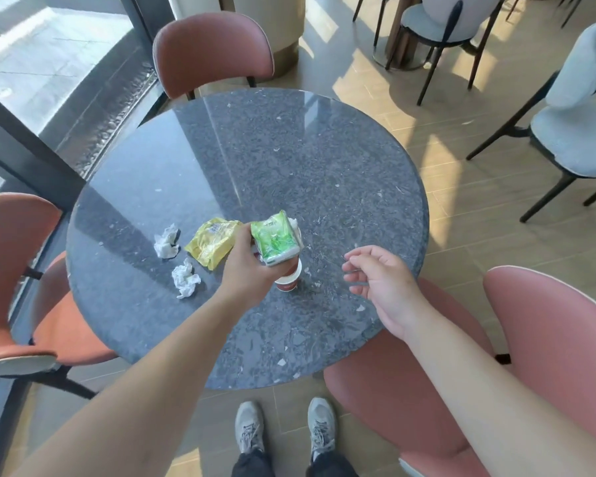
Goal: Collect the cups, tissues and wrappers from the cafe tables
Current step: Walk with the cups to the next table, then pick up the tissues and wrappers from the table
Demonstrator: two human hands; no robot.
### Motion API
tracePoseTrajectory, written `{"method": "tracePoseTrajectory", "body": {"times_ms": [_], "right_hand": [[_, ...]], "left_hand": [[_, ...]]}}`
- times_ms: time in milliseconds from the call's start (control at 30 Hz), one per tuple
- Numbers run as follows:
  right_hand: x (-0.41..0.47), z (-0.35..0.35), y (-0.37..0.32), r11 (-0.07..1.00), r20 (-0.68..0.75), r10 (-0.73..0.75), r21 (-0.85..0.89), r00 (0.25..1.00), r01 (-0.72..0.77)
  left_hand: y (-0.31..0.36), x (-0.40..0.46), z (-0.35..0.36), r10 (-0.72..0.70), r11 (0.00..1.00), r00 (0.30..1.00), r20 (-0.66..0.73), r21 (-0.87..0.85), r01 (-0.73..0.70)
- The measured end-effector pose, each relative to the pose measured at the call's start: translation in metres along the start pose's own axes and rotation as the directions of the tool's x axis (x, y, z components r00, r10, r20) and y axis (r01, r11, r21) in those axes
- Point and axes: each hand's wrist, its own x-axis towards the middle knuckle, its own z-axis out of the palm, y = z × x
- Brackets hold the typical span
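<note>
On the round dark stone table (324, 160), toward its left side, two crumpled white tissues (167, 241) (185, 280) are seen lying apart from each other, with a yellow wrapper (211, 245) lying flat just to their right. Over the table's middle, a green tissue pack (276, 239) is gripped by the left hand (248, 270), and a red paper cup (287, 278) is partly hidden under that hand, so that whether it is also held cannot be told. Further right, the right hand (379, 280) is held open and empty above the table's near edge, fingers loosely curled.
</note>
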Motion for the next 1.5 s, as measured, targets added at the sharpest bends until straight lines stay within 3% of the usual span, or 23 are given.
{"method": "tracePoseTrajectory", "body": {"times_ms": [200,433,700,1100,1300,1500], "right_hand": [[0.01,0.0,0.02,0.998,-0.059,0.056,0.007,0.997,-0.055],[0.019,0.006,0.04,0.995,-0.07,0.103,-0.001,0.992,-0.103],[0.021,0.013,0.04,0.994,-0.049,0.105,-0.007,0.993,-0.105],[0.029,0.074,-0.013,0.999,0.148,0.019,-0.038,0.989,-0.014],[0.032,0.129,-0.013,0.995,0.251,0.027,-0.1,0.968,-0.002],[0.057,0.202,0.005,0.982,0.287,0.055,-0.188,0.956,0.0]], "left_hand": [[-0.045,0.011,0.012,-0.021,0.997,0.998,0.057,0.077,0.017],[-0.092,0.015,0.015,-0.148,0.98,0.983,0.106,0.149,0.132],[-0.086,0.013,0.01,-0.171,0.985,0.978,0.12,0.049,0.166],[-0.003,0.016,-0.083,-0.082,0.993,0.989,-0.121,-0.096,0.071],[-0.003,0.012,-0.143,-0.081,0.992,0.961,-0.265,-0.116,0.052],[-0.023,0.03,-0.196,-0.075,0.993,0.955,-0.287,-0.106,0.046]]}}
